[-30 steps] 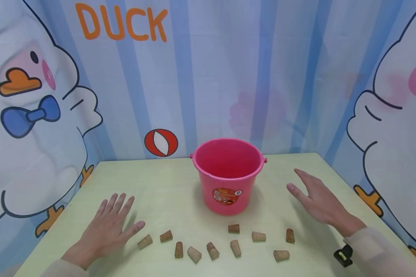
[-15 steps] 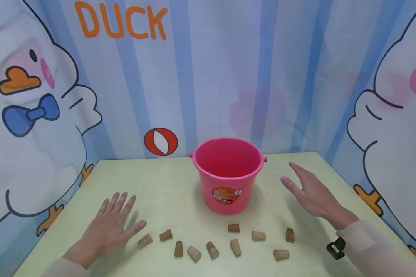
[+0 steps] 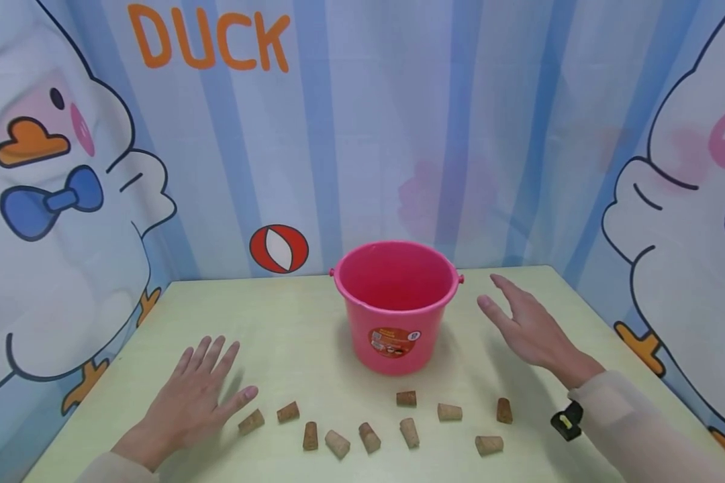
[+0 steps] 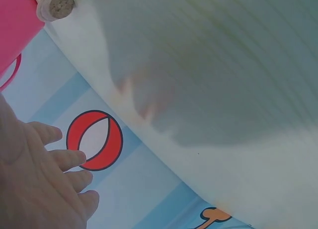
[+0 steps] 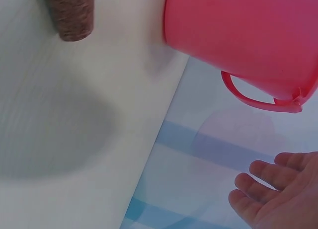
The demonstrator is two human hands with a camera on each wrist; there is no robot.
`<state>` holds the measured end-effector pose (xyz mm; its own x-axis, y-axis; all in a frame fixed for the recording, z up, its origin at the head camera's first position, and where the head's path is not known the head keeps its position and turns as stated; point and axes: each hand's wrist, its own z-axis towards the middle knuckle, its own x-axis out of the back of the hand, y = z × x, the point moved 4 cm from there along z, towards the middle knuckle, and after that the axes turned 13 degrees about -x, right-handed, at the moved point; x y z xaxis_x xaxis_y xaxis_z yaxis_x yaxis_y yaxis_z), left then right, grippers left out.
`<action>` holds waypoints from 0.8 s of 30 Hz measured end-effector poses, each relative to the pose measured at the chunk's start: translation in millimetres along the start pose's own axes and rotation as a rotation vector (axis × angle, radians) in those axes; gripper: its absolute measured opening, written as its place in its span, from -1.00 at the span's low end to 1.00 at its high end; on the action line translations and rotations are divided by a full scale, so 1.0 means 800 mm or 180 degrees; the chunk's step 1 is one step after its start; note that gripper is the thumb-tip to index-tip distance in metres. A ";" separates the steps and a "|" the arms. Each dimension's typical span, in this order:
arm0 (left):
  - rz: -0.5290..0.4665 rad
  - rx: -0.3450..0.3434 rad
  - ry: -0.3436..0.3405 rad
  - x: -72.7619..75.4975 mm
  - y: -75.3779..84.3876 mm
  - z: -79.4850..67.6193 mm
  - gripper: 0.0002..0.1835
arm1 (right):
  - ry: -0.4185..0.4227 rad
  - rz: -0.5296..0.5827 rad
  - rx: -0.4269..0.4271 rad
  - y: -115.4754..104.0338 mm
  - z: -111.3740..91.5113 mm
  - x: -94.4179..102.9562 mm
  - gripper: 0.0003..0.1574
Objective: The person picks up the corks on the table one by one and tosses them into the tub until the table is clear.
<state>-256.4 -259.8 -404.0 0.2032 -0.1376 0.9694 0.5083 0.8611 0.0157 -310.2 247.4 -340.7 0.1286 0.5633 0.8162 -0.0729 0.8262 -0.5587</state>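
A pink bucket [image 3: 393, 342] with an orange label stands upright toward the back of the table; its handle [image 5: 258, 104] hangs behind it in the right wrist view. Several tapered corks [image 3: 370, 437] lie scattered in front of it. My left hand [image 3: 187, 409] hovers at the left, fingers straight and spread, thumb tip right by the leftmost cork [image 3: 251, 422]. To the right of the bucket my right hand [image 3: 534, 332] is held in the air, thumb apart from the extended fingers. Neither hand holds anything. Closest below the right hand is a dark cork [image 3: 504, 410].
The pale yellow-green table [image 3: 248, 315] ends at a light blue striped curtain [image 3: 374, 134] printed with ducks and a red ball [image 3: 279, 249]. A black wrist device [image 3: 568, 421] sits on the right sleeve.
My right hand has moved left and a little farther back, closer to the bucket. The left hand has hardly shifted. Bucket and corks stay where they were.
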 end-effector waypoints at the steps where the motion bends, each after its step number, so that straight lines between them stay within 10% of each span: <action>1: 0.0003 -0.0004 0.0005 0.000 0.000 0.000 -0.01 | -0.0002 0.0019 -0.0012 -0.002 0.001 0.000 0.01; 24: 0.0002 -0.0047 -0.0029 0.000 0.011 0.008 0.00 | -0.0083 0.0596 -0.0071 -0.043 0.019 -0.016 -0.02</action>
<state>-257.4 -248.6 -402.5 0.1960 -0.1325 0.9716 0.5205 0.8538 0.0114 -324.7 212.1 -329.6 0.0892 0.7077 0.7009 -0.0711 0.7064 -0.7042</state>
